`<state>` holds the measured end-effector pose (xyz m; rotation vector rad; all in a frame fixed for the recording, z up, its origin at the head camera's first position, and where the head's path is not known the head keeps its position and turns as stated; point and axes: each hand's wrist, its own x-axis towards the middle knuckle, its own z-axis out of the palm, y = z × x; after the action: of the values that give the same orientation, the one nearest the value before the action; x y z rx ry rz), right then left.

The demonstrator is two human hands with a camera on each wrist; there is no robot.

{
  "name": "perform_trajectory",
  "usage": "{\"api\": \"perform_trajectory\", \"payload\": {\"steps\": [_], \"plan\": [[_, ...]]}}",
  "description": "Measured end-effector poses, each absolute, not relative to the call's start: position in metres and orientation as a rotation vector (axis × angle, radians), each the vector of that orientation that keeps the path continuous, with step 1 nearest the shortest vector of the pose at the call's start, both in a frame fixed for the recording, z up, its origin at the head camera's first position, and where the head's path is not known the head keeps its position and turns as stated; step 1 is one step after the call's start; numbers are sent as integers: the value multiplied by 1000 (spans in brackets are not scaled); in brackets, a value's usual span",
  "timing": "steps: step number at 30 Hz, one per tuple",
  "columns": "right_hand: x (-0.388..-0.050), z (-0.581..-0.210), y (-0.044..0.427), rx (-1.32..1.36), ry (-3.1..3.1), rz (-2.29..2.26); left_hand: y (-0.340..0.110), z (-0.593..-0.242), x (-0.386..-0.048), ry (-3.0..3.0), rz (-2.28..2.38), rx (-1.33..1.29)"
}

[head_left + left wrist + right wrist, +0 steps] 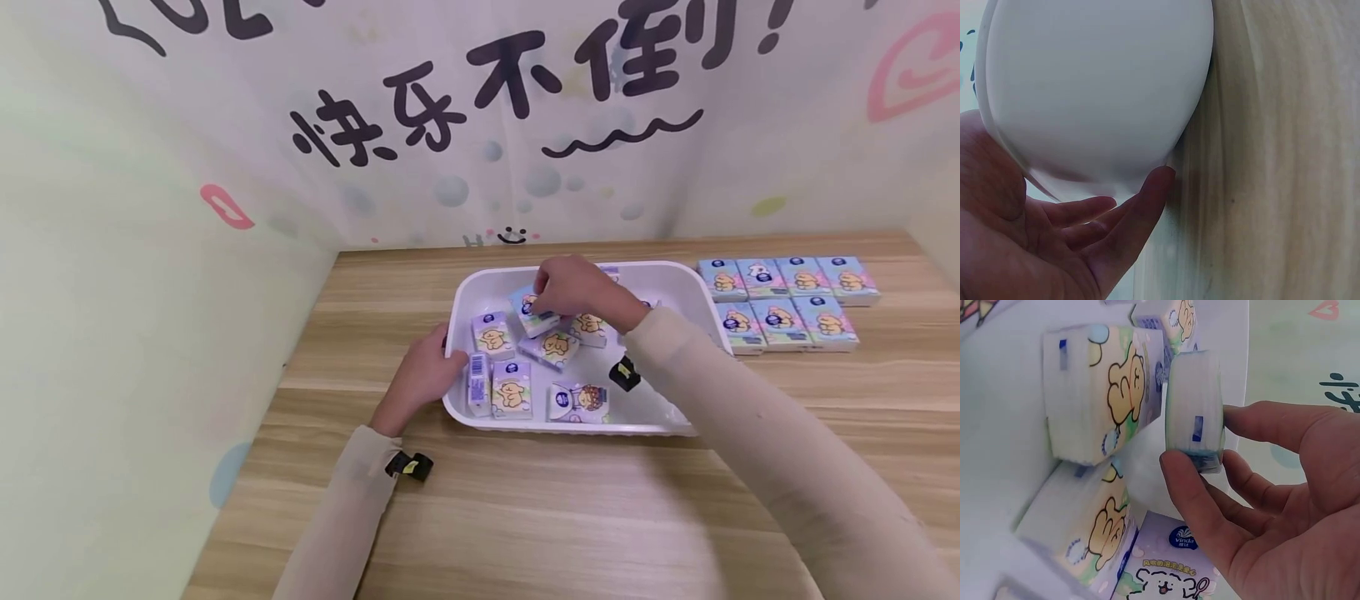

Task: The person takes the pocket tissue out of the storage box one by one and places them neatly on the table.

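A white tray [637,412] holds several small tissue packs, mostly purple. My right hand [573,287] is over its back left part, pinching a blue tissue pack [527,307]. In the right wrist view my right hand [1272,500] has that pack [1194,403] on edge between thumb and fingers, beside purple packs [1104,394]. At the tray's left side is my left hand [426,367], thumb over the rim. The left wrist view shows my left hand [1066,244] with its fingers against the outer wall of the tray [1097,87].
Right of the tray, several blue tissue packs [780,321] lie in two rows on the wooden table [525,508]. A printed cloth [480,192] hangs behind the table, with a pale wall [112,292] on the left.
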<state>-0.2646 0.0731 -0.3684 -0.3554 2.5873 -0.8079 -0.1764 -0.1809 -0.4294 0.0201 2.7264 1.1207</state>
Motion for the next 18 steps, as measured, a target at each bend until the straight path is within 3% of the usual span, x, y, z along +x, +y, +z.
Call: {"api": "perform_trajectory", "payload": {"steps": [18], "plan": [[-254,-360,109,-423,2584,-898,-182,-431,-178,2725,1098,13]]}}
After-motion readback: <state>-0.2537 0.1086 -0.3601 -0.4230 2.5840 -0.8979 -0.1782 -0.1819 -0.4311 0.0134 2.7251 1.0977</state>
